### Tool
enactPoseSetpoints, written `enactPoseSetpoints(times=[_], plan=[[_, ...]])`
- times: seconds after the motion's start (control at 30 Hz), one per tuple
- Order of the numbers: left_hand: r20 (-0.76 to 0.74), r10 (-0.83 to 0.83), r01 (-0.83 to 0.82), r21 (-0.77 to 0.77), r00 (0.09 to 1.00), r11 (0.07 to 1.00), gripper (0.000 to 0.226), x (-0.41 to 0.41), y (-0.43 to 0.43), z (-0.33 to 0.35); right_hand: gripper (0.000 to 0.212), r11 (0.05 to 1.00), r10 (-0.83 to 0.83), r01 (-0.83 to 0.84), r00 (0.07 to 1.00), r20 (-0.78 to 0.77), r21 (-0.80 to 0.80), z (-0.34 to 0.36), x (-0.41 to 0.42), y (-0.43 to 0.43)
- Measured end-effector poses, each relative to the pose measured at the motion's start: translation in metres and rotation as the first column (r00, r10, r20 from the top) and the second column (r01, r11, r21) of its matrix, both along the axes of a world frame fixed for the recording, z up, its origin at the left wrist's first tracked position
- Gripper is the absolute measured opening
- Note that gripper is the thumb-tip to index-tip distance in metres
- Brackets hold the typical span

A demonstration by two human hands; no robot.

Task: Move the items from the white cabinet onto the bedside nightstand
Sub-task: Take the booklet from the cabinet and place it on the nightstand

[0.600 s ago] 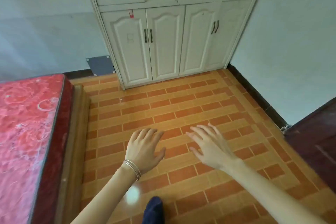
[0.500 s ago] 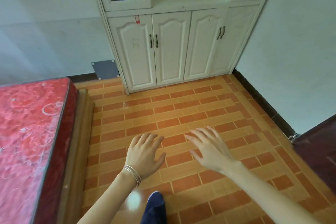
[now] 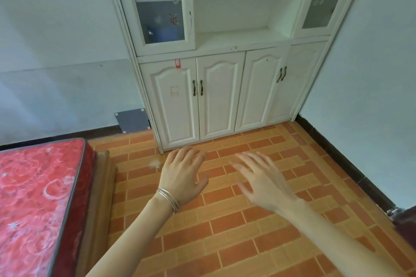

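The white cabinet (image 3: 222, 94) stands against the far wall, its lower doors closed and its open middle shelf bare. Behind the upper left glass door (image 3: 159, 7) I make out dim bluish shapes; what they are I cannot tell. My left hand (image 3: 183, 176), with thin bangles on the wrist, hovers palm down over the floor, fingers apart, holding nothing. My right hand (image 3: 262, 179) is stretched out beside it, fingers spread and slightly blurred, also holding nothing. Both hands are well short of the cabinet. No nightstand is in view.
A bed with a red patterned mattress (image 3: 38, 204) and wooden frame fills the lower left. Orange brick-pattern tiles (image 3: 236, 231) cover the floor. A grey panel (image 3: 132, 120) leans on the wall left of the cabinet. A dark wooden edge (image 3: 405, 220) shows at the right.
The view has tilted up, showing more of the cabinet's upper shelves and glass doors. Both hands have risen and moved forward toward the cabinet, still holding nothing.
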State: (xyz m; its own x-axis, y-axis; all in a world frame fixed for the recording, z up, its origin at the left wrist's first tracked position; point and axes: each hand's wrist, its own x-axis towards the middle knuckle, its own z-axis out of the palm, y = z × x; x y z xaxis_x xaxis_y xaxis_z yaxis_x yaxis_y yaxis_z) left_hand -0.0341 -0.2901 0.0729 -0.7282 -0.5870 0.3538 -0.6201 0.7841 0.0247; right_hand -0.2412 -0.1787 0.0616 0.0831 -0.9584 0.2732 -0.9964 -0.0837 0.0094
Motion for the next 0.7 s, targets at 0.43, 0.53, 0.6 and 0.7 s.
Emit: enactPoseSetpoints(times=[0.43,0.53,0.6,0.7], plan=[[-0.023,0.032,-0.033,-0.081,0.999,0.996,0.05,-0.095,-0.22,0.017,0.046,0.996,0.045,-0.051,0.996,-0.08,-0.068,0.028,-0.114,-0.228],[-0.051,0.056,-0.063,-0.139,0.997,0.988,0.048,-0.116,-0.276,0.037,0.048,0.989,0.06,-0.071,0.994,-0.09,-0.127,0.051,-0.14,-0.291],[-0.062,0.045,-0.055,-0.175,0.997,0.983,0.048,-0.126,-0.313,0.046,0.047,0.982,0.065,-0.079,0.994,-0.087,-0.17,0.063,-0.154,-0.329],[-0.067,0.036,-0.05,-0.22,0.997,0.974,0.048,-0.14,-0.369,0.057,0.045,0.976,0.055,-0.075,0.993,-0.103,-0.206,0.075,-0.172,-0.38]])
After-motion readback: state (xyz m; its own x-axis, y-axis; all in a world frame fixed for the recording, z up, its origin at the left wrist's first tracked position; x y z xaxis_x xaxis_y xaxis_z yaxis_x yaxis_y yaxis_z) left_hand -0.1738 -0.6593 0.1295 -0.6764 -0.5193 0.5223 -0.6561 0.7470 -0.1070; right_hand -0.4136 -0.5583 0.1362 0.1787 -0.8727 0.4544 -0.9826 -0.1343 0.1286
